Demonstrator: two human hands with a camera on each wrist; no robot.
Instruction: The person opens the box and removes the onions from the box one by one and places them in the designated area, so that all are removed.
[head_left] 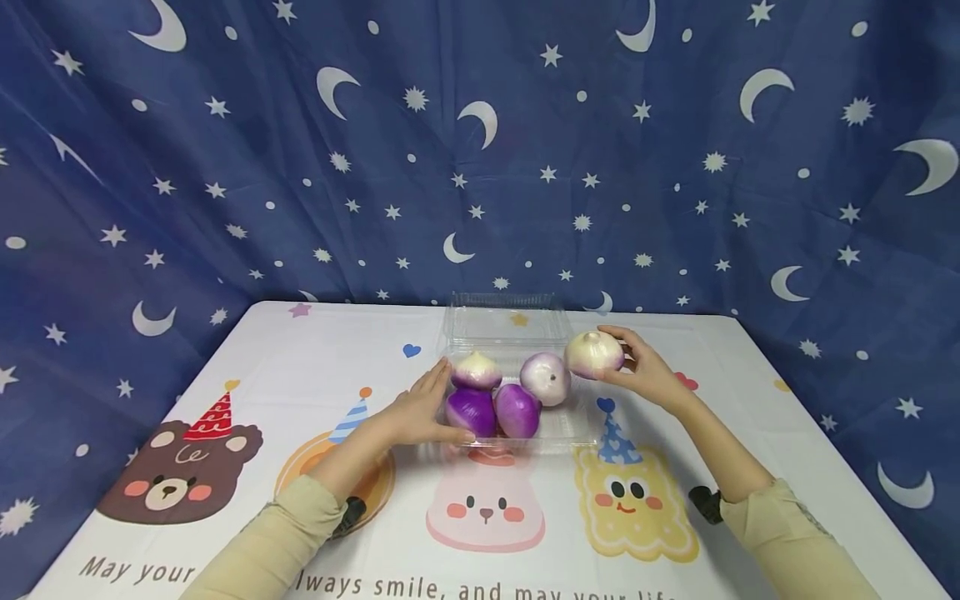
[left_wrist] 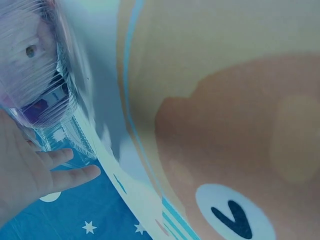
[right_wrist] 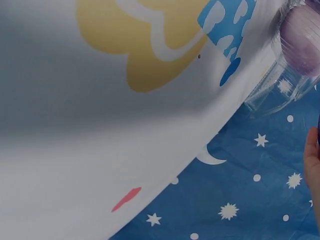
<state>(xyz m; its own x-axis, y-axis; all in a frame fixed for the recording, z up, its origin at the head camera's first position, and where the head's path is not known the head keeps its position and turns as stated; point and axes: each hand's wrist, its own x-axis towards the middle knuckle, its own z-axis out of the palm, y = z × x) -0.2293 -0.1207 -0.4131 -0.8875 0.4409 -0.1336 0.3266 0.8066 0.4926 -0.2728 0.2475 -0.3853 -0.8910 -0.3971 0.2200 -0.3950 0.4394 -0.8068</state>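
A clear plastic clamshell box (head_left: 566,425) stands with its lid (head_left: 502,321) folded back. In it sit a cream-topped onion (head_left: 477,369), a pale purple onion (head_left: 545,379) and two deep purple ones, the left one (head_left: 470,412) and the middle one (head_left: 517,410). My left hand (head_left: 420,412) lies along the box's left side, fingers straight, thumb at the front rim. With my right hand (head_left: 645,371) I grip another cream-and-purple onion (head_left: 594,355) by its right side, at the box's right edge. In the right wrist view, only part of that hand (right_wrist: 312,165) shows.
A white printed tablecloth (head_left: 337,333) with cartoon figures covers the table. Behind the table's far edge hangs a dark blue curtain (head_left: 420,208) with moons and stars. The raised lid stands at the back of the box.
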